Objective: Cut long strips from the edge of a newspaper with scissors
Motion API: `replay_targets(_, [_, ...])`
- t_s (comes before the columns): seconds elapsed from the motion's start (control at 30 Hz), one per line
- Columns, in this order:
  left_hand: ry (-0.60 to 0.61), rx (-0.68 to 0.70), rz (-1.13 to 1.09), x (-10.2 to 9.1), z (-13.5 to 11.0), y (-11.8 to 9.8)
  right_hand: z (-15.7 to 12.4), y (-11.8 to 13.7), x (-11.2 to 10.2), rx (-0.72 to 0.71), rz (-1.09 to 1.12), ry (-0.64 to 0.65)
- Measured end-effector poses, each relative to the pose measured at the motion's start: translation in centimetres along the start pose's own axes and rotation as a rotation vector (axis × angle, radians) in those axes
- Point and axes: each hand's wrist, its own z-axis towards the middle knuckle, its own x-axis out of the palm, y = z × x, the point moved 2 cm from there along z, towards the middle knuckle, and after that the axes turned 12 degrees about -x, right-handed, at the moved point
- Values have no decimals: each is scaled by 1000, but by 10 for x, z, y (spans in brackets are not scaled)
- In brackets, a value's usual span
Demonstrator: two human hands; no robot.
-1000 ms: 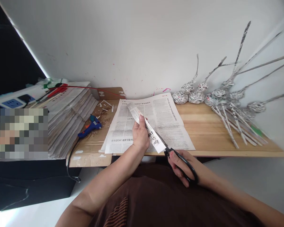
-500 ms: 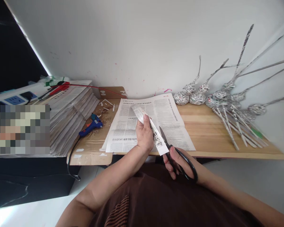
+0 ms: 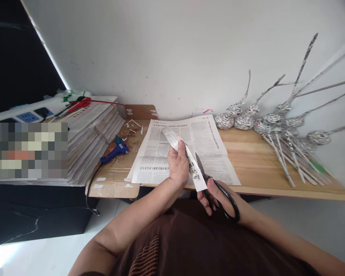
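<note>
In the head view, my left hand is closed around a folded strip of newspaper, its thumb lying on top. The strip slants from the upper left down toward my body. My right hand grips black-handled scissors. One dark blade stands up along the strip's right side, and part of the scissors is hidden behind the paper and my fingers. Beneath both hands' far side, a printed newspaper sheet lies flat on the wooden table.
A tall newspaper stack stands at the left, with a power strip on it. A blue glue gun lies on cardboard near paper scraps. Woven paper gourds and rolled paper sticks occupy the right, some stems projecting upward.
The view has shifted slightly, so the table and its things appear a little farther right. Both hands keep their hold on the newspaper strip and scissors, with hardly any movement.
</note>
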Motion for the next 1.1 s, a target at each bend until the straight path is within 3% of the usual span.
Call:
replay_targets(0.4, [73, -3, -9, -1, -5, 1, -1, -10, -2, -22, 0, -16])
replay_targets(0.93, [47, 23, 58, 0, -5, -2, 0, -22, -2, -41, 92, -5])
replay_targets(1.1, [57, 53, 62, 1, -4, -4, -1, -16, -1, -35, 60, -28])
